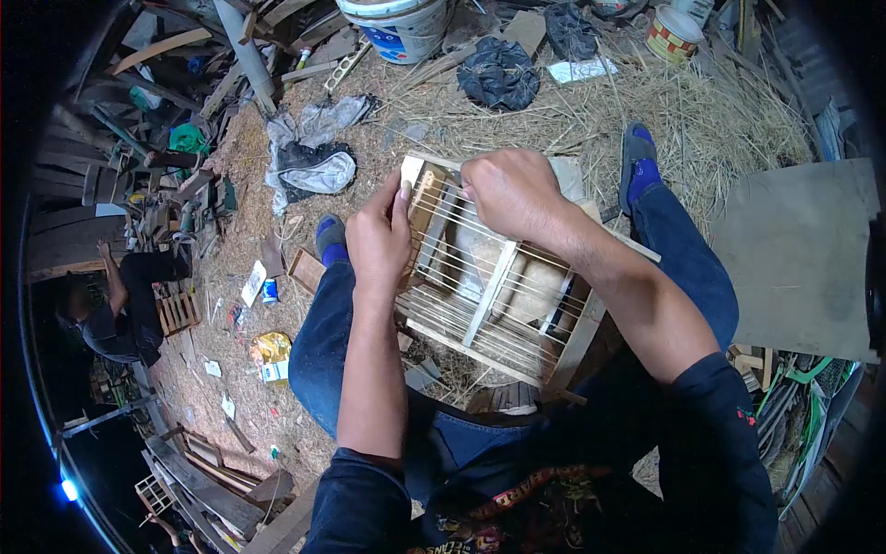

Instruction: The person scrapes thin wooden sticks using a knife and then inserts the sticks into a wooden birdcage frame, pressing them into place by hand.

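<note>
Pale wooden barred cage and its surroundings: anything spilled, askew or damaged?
Yes: beyond the pale wooden barred cage, loose pale straw lies strewn near a crumpled black plastic bag, looking spilled and discarded rather than stored. The cage itself shows no obvious break.

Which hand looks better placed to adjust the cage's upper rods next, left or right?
Probably the right hand: it is curled at the upper thin rods, though its fingertips are hidden. The left hand holds a corner of the wooden cage, apparently steadying it.
</note>
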### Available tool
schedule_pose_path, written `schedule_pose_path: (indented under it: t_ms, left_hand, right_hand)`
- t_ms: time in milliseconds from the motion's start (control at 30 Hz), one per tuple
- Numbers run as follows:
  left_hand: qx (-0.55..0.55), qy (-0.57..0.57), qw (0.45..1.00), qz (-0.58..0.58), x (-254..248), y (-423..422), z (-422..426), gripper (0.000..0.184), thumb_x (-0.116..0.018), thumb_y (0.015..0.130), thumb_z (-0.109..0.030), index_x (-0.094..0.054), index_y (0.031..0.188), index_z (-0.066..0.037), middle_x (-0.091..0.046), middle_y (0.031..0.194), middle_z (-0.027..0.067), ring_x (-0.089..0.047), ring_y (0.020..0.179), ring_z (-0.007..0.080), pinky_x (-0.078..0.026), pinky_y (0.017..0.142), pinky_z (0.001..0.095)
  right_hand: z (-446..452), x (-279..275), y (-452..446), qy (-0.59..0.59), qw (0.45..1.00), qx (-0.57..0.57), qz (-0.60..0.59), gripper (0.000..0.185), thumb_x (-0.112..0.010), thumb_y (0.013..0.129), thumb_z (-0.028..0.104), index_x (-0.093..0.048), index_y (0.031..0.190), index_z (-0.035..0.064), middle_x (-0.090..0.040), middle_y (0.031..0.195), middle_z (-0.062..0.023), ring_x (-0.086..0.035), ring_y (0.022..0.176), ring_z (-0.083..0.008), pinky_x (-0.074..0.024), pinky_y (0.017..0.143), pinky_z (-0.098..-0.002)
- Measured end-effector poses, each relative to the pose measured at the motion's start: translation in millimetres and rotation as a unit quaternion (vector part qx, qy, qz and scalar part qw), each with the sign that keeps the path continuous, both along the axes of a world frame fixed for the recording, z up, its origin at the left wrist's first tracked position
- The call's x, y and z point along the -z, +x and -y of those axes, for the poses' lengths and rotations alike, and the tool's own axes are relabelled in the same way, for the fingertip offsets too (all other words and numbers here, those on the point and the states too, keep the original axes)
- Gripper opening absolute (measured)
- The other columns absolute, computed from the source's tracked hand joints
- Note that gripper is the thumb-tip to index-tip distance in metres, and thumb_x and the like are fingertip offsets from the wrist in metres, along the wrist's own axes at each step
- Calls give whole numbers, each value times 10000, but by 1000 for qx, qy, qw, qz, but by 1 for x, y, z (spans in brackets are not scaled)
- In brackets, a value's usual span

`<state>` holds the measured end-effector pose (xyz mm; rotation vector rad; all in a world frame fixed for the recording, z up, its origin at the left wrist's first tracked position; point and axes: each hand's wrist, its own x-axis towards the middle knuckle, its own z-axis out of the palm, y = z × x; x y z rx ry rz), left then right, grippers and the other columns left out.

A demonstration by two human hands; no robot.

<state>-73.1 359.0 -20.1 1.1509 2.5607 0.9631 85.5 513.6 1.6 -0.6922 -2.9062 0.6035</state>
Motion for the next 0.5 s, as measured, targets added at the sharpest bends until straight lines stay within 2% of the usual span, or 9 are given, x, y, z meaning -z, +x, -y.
schedule_pose_path:
  t_ms: [200,300,400,500]
  left_hand:
    - [-5,-22,1000,-10,-5,1,0,327,-675,1061,-280,-759,1328,-109,-769,1035,251,-770,948,416,-608,797,457]
    - [10,16,1000,-16,-1,-1,1,321,-679,1059,-267,-760,1327,-109,-766,1039,254,-770,941,417,-608,794,456]
    - [-7,-19,1000,-8,-1,-1,1,322,-686,1055,-255,-759,1326,-97,-763,1049,255,-770,938,416,-608,794,456]
    - [22,7,999,-46,-2,-1,1,328,-693,1050,-250,-758,1323,-79,-763,1029,258,-771,916,416,-607,785,463]
  right_hand:
    - [1,-1,-3,1,1000,-6,-2,167,-693,973,182,-772,928,43,-776,878,-162,-783,866,-329,-613,805,-490]
    - [1,-3,-7,4,1000,-10,4,150,-700,966,164,-776,926,40,-777,875,-163,-785,861,-320,-620,790,-478]
    - [1,-6,-8,11,1000,-14,23,128,-709,952,140,-778,926,34,-777,875,-163,-786,856,-315,-626,776,-468]
    - [1,-4,-9,28,999,-21,23,111,-720,935,123,-778,928,30,-778,877,-161,-787,856,-315,-630,775,-465]
